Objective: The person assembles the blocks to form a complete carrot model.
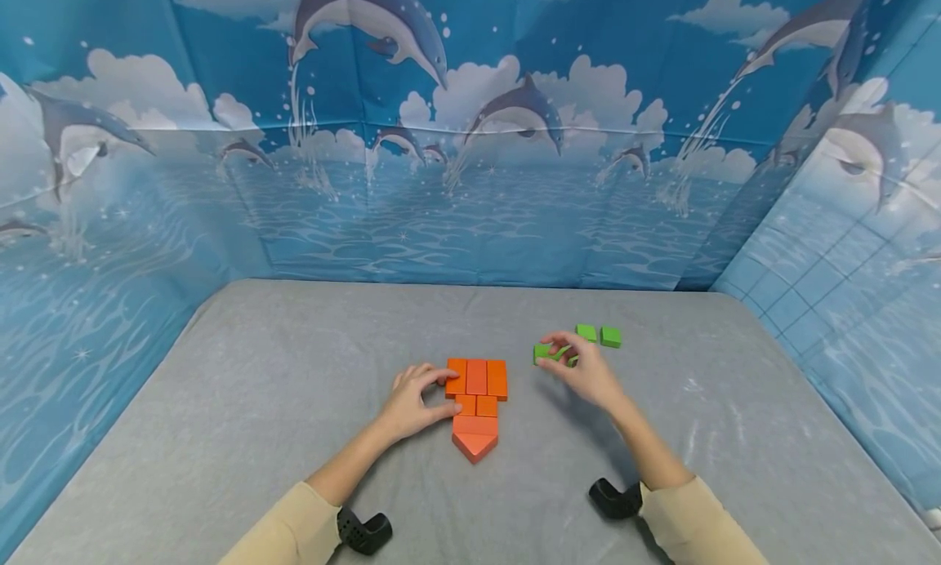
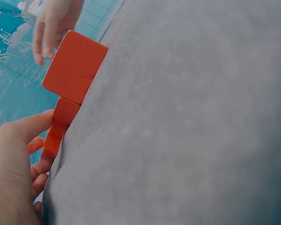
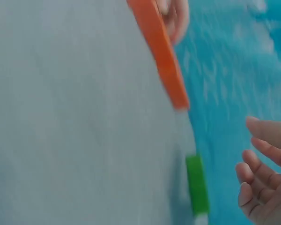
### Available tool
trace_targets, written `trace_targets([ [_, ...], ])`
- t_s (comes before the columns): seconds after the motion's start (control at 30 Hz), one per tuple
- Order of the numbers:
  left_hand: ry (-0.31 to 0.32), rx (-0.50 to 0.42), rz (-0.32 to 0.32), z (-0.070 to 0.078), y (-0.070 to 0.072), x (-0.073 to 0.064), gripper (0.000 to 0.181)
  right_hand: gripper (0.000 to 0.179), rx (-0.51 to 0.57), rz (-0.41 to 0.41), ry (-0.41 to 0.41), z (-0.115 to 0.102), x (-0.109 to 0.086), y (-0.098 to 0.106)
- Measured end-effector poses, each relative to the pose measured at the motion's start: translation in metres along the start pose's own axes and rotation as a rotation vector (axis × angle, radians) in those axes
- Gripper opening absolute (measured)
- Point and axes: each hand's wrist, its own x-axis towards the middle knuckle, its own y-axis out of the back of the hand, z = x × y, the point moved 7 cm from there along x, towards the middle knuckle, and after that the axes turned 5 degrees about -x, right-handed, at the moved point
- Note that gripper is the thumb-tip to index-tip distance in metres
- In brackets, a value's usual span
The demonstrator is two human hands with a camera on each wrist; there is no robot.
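Observation:
Orange blocks form a figure in the head view: three upright rectangles (image 1: 476,377) side by side, two small blocks (image 1: 487,406) below, then a wide piece with a pointed front (image 1: 474,444). My left hand (image 1: 406,406) rests against its left side, index fingertip at the upper-left rectangle and thumb at the left small block (image 2: 65,110). My right hand (image 1: 588,377) hovers over green blocks (image 1: 542,351) to the right, thumb and fingers apart with nothing between them. In the right wrist view a green block (image 3: 197,185) stands apart from the loosely bent fingers (image 3: 267,131).
Two more green blocks (image 1: 610,337) lie just behind the right hand. A grey cloth (image 1: 294,369) covers the table. Blue dolphin-print curtains (image 1: 470,206) enclose its back and sides. Black wrist devices (image 1: 616,500) are by both sleeves.

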Motion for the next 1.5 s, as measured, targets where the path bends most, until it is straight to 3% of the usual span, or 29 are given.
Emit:
trace_targets([
  [0.2, 0.001, 0.012, 0.002, 0.0, 0.0, 0.0, 0.046, 0.036, 0.066, -0.019, 0.017, 0.038, 0.006, 0.017],
  [0.47, -0.028, 0.004, 0.022, 0.003, 0.001, 0.0, 0.046, 0.042, 0.044, -0.143, -0.15, 0.075, 0.006, 0.017],
  [0.8, -0.033, -0.001, 0.028, 0.004, 0.002, -0.001, 0.046, 0.043, 0.029, -0.192, -0.188, 0.079, 0.003, 0.014],
  [1.07, 0.003, 0.019, 0.008, 0.001, 0.0, 0.001, 0.046, 0.037, -0.048, -0.156, -0.15, 0.081, 0.004, 0.011],
  [1.3, 0.005, 0.019, 0.001, 0.0, 0.0, 0.001, 0.046, 0.036, -0.072, -0.142, -0.14, 0.073, 0.01, 0.012],
  [1.5, 0.004, 0.021, 0.0, 0.0, 0.0, 0.001, 0.047, 0.038, -0.003, -0.174, -0.125, 0.052, 0.027, -0.002],
])
